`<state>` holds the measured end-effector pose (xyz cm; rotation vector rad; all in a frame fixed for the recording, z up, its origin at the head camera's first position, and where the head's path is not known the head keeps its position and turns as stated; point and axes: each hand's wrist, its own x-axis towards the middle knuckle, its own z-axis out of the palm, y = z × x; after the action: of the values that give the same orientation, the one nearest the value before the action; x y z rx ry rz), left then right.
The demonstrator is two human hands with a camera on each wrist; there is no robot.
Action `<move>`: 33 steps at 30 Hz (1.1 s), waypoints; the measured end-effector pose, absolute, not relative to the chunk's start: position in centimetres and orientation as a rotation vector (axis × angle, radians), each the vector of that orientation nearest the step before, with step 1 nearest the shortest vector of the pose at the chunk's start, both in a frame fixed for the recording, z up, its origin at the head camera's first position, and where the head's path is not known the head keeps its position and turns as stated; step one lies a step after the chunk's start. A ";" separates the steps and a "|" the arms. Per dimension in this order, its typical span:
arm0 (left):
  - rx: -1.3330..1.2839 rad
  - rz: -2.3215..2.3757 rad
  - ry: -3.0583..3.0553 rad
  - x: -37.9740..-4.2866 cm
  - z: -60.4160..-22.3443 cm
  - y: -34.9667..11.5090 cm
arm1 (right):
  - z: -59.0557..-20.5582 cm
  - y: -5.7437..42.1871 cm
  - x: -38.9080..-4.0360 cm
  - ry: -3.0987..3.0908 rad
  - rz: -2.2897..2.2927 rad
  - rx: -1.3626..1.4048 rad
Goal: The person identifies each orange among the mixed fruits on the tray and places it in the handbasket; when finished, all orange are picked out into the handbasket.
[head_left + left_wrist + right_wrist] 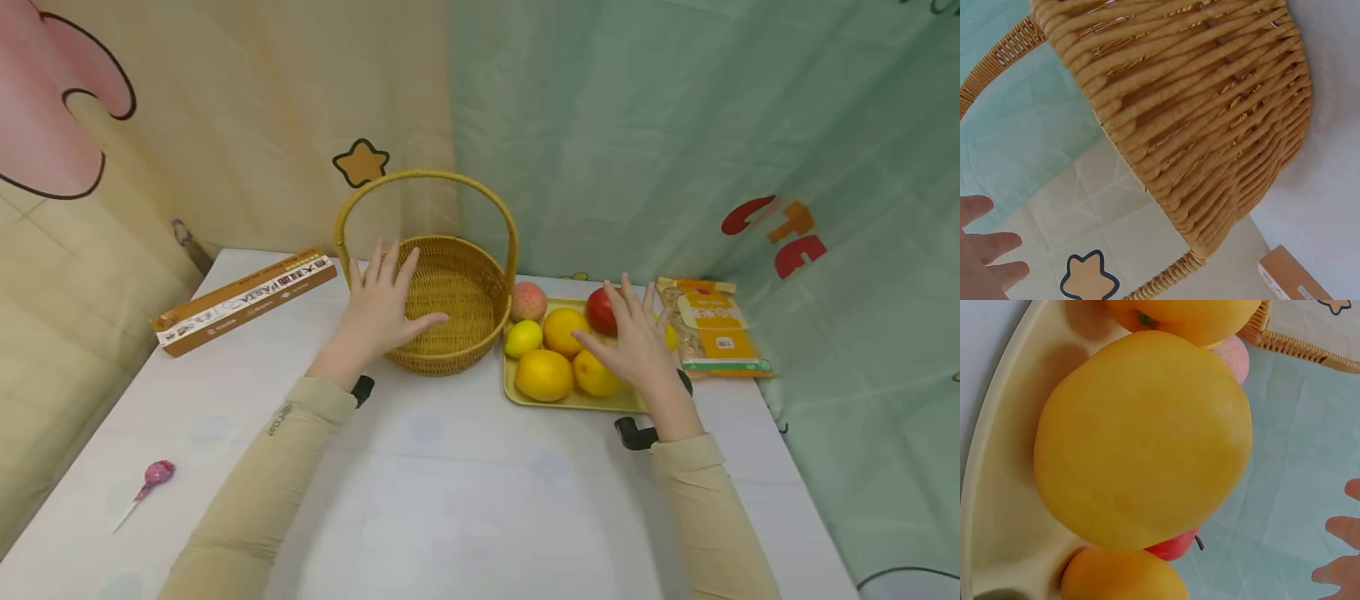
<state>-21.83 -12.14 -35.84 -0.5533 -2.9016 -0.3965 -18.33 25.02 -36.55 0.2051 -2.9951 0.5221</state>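
Observation:
My left hand (378,308), fingers spread and straight, hovers over the left side of a round wicker basket (457,287) with a tall arched handle. The basket's woven wall (1210,112) fills much of the left wrist view, with my fingertips at the lower left. With nothing in it, my right hand (637,343) spreads its fingers above a pale yellow tray (573,405) of fruit. The tray bears a peach (528,300), a small lemon (522,339), a red apple (601,312) and several orange-yellow fruits (543,375), partly hidden by my hand. One large yellow fruit (1144,440) dominates the right wrist view.
A long pasta box (247,302) lies at the back left of the white table. Nearer the left edge is a pink lollipop (157,473). Right of the tray lies an orange and clear food packet (716,329). Curtains (600,125) hang behind the table.

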 end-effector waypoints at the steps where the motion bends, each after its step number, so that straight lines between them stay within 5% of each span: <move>1: -0.555 -0.399 -2.897 -21.8 -35.8 -12.3 | -36.6 25.1 -18.2 -2.992 0.524 0.203; 33: -0.446 -0.573 -2.905 -17.6 -38.8 -17.2 | -39.6 26.5 -14.2 -2.995 0.746 0.218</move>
<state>-17.58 -17.16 -38.84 -0.4464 -2.9054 -0.5726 -14.17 26.50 -39.58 0.2184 -2.9948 0.7465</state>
